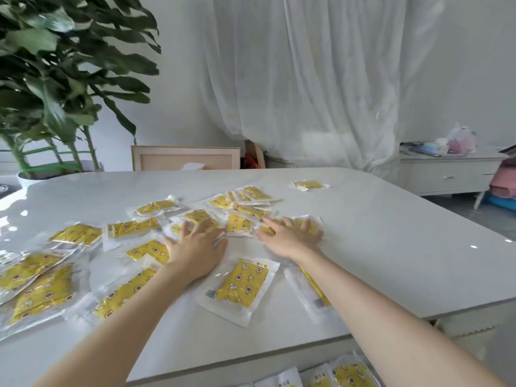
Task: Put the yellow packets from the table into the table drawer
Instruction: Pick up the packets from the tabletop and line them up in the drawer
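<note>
Packets in the drawer (pixel 339 375) lie nearest. Left hand (pixel 195 247) and right hand (pixel 290 236) rest flat, fingers spread, on yellow packets (pixel 243 283) scattered across the table (pixel 391 247).

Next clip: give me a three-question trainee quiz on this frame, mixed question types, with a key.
1. True or false: both hands lie flat on packets on the table.
2. Which packet lies apart from the rest? A) far right packet B) one under the left hand C) one under the right hand
3. Where, besides the table, do packets show?

Key: 1 true. 2 A. 3 In the drawer at the bottom edge, below the table's near edge.
</note>
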`<state>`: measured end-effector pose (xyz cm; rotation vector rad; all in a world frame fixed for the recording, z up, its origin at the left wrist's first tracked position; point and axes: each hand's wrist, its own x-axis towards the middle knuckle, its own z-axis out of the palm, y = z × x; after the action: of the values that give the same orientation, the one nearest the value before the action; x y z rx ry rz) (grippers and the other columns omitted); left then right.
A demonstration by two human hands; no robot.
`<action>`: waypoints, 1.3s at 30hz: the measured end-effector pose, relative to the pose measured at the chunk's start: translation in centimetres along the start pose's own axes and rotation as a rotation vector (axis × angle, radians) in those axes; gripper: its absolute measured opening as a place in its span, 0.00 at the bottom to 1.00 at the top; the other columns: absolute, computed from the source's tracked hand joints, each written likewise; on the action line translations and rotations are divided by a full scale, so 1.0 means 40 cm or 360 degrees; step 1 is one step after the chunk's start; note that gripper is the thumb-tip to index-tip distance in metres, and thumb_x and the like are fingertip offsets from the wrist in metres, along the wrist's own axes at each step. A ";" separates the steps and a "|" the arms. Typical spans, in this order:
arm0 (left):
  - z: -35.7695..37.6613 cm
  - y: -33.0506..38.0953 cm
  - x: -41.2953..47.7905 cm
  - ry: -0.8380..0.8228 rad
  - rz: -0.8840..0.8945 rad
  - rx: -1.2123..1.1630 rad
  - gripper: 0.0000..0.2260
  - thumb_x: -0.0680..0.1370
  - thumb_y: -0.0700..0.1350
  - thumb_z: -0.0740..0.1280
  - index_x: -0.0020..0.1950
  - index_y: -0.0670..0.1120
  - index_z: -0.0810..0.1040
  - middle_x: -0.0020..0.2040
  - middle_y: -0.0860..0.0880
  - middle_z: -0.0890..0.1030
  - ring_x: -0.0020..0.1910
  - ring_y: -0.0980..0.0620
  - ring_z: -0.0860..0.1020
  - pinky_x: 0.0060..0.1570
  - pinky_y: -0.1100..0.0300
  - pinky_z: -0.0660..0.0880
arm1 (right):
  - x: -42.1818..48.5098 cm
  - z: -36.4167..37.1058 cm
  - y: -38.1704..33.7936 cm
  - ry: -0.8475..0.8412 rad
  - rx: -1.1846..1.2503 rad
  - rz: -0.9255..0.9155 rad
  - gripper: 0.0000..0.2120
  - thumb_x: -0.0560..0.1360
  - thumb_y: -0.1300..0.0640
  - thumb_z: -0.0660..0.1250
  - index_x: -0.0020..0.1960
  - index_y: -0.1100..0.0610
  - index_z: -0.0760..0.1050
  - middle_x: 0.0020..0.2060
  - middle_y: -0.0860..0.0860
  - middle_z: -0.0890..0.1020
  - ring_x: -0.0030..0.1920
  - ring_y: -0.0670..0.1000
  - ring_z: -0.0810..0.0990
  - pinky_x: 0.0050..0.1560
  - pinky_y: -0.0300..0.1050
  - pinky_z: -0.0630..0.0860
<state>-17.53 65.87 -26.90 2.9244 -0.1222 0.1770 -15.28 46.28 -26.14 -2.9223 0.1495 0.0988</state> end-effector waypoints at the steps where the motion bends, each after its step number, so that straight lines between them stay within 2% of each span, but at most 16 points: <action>1: -0.002 -0.004 0.002 -0.0030 -0.0030 -0.0012 0.20 0.80 0.60 0.50 0.72 0.63 0.62 0.77 0.58 0.53 0.77 0.47 0.48 0.68 0.31 0.51 | -0.008 0.001 -0.007 0.0004 -0.0016 -0.0031 0.29 0.74 0.28 0.43 0.74 0.31 0.51 0.78 0.45 0.52 0.76 0.65 0.44 0.68 0.70 0.45; 4: -0.021 -0.024 -0.006 -0.0086 -0.0083 -0.0011 0.20 0.80 0.57 0.53 0.72 0.60 0.65 0.76 0.58 0.56 0.76 0.48 0.52 0.68 0.32 0.55 | -0.028 -0.007 -0.025 -0.0025 0.0029 -0.0130 0.25 0.77 0.33 0.43 0.73 0.32 0.56 0.77 0.44 0.57 0.76 0.61 0.49 0.68 0.66 0.50; 6: -0.045 -0.034 -0.020 -0.0087 -0.0085 -0.0031 0.20 0.80 0.56 0.57 0.72 0.58 0.66 0.76 0.57 0.59 0.76 0.48 0.54 0.70 0.35 0.54 | -0.041 -0.021 -0.030 -0.0033 0.0174 -0.0245 0.22 0.79 0.39 0.44 0.70 0.35 0.64 0.74 0.44 0.64 0.75 0.59 0.56 0.69 0.62 0.55; 8: -0.070 -0.036 -0.043 0.0003 -0.0049 -0.0077 0.20 0.79 0.56 0.59 0.71 0.56 0.67 0.75 0.55 0.62 0.75 0.49 0.58 0.71 0.38 0.54 | -0.059 -0.042 -0.030 0.0158 0.0451 -0.0277 0.20 0.80 0.46 0.49 0.65 0.41 0.73 0.66 0.47 0.75 0.68 0.56 0.68 0.65 0.54 0.67; 9: -0.081 -0.033 -0.056 0.0069 -0.0009 -0.0096 0.20 0.79 0.55 0.60 0.71 0.54 0.68 0.74 0.54 0.63 0.74 0.50 0.61 0.71 0.42 0.55 | -0.066 -0.053 -0.026 0.0294 0.0518 -0.0232 0.18 0.80 0.49 0.51 0.64 0.45 0.75 0.63 0.49 0.77 0.66 0.55 0.70 0.62 0.52 0.70; 10: -0.094 -0.026 -0.071 0.0124 0.0042 -0.0123 0.20 0.79 0.55 0.60 0.70 0.54 0.69 0.73 0.53 0.65 0.72 0.50 0.64 0.70 0.46 0.58 | -0.066 -0.061 -0.017 0.0366 0.0502 -0.0173 0.18 0.80 0.51 0.53 0.66 0.47 0.73 0.63 0.50 0.77 0.66 0.55 0.69 0.61 0.51 0.71; 12: -0.111 -0.005 -0.102 0.0152 0.0153 -0.0207 0.18 0.79 0.53 0.60 0.68 0.52 0.72 0.71 0.51 0.70 0.69 0.50 0.69 0.66 0.53 0.66 | -0.064 -0.072 0.009 0.0245 0.0454 -0.0041 0.22 0.78 0.52 0.56 0.71 0.51 0.66 0.66 0.53 0.73 0.66 0.56 0.69 0.63 0.51 0.70; 14: -0.114 0.021 -0.134 0.0078 0.0222 -0.0288 0.17 0.79 0.54 0.60 0.67 0.52 0.73 0.68 0.51 0.74 0.67 0.50 0.72 0.64 0.55 0.69 | -0.065 -0.072 0.033 0.0009 0.0559 0.0091 0.28 0.76 0.50 0.58 0.75 0.52 0.59 0.67 0.55 0.72 0.65 0.58 0.71 0.65 0.53 0.70; 16: -0.105 0.047 -0.167 -0.0055 0.0210 -0.0305 0.21 0.78 0.58 0.61 0.68 0.52 0.73 0.67 0.52 0.74 0.67 0.50 0.71 0.64 0.54 0.70 | -0.072 -0.063 0.045 -0.0055 0.0520 0.0121 0.31 0.76 0.48 0.59 0.77 0.50 0.54 0.70 0.55 0.69 0.68 0.58 0.68 0.67 0.52 0.67; 20: -0.083 0.097 -0.208 -0.0324 0.0120 -0.0013 0.28 0.75 0.65 0.60 0.68 0.49 0.71 0.67 0.48 0.71 0.68 0.44 0.65 0.62 0.52 0.67 | -0.069 -0.043 0.044 0.0152 0.0317 0.0173 0.30 0.74 0.43 0.63 0.70 0.56 0.63 0.67 0.56 0.69 0.69 0.58 0.64 0.64 0.50 0.65; 23: -0.085 0.118 -0.203 -0.0313 0.0070 0.0010 0.31 0.74 0.64 0.62 0.73 0.49 0.64 0.69 0.47 0.70 0.70 0.43 0.63 0.62 0.52 0.67 | -0.056 -0.050 0.039 0.0123 0.0452 0.0239 0.26 0.70 0.44 0.71 0.60 0.57 0.69 0.63 0.57 0.71 0.66 0.58 0.65 0.62 0.49 0.70; 25: -0.089 0.120 -0.190 -0.0324 0.0033 -0.0064 0.34 0.73 0.63 0.66 0.74 0.50 0.61 0.69 0.48 0.70 0.70 0.44 0.64 0.62 0.51 0.67 | -0.049 -0.053 0.034 0.0090 0.0622 0.0257 0.24 0.68 0.47 0.74 0.58 0.57 0.69 0.61 0.57 0.71 0.65 0.58 0.65 0.62 0.52 0.73; 28: -0.091 0.120 -0.177 -0.0381 -0.0043 -0.0253 0.38 0.71 0.60 0.70 0.76 0.49 0.58 0.70 0.46 0.69 0.70 0.45 0.65 0.62 0.54 0.67 | -0.049 -0.054 0.030 0.0108 0.0750 0.0267 0.27 0.69 0.51 0.74 0.62 0.57 0.69 0.60 0.56 0.73 0.64 0.58 0.70 0.62 0.53 0.74; 31: -0.086 0.117 -0.179 -0.0346 -0.0114 -0.0501 0.41 0.70 0.56 0.74 0.76 0.47 0.57 0.71 0.47 0.68 0.69 0.47 0.67 0.59 0.58 0.69 | -0.059 -0.067 0.031 0.0314 0.0833 0.0243 0.21 0.74 0.56 0.68 0.64 0.60 0.68 0.62 0.57 0.75 0.61 0.60 0.75 0.58 0.49 0.75; 35: -0.077 0.103 -0.193 -0.0238 -0.0182 -0.0682 0.43 0.68 0.53 0.76 0.76 0.49 0.56 0.71 0.47 0.68 0.69 0.47 0.68 0.61 0.56 0.70 | -0.095 -0.116 0.026 0.0681 0.0776 0.0201 0.18 0.78 0.59 0.62 0.65 0.62 0.65 0.61 0.59 0.76 0.60 0.62 0.76 0.48 0.47 0.71; 39: -0.082 0.092 -0.223 -0.0162 -0.0244 -0.0948 0.41 0.71 0.47 0.74 0.77 0.50 0.54 0.72 0.44 0.67 0.69 0.44 0.68 0.61 0.53 0.71 | -0.155 -0.174 0.025 0.0456 0.0755 0.0182 0.15 0.72 0.62 0.65 0.58 0.60 0.68 0.54 0.55 0.76 0.53 0.59 0.76 0.43 0.43 0.68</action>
<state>-27.07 63.59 -24.11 2.3342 0.0319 -0.0319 -21.15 44.39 -19.06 -2.4374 0.3348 -0.2990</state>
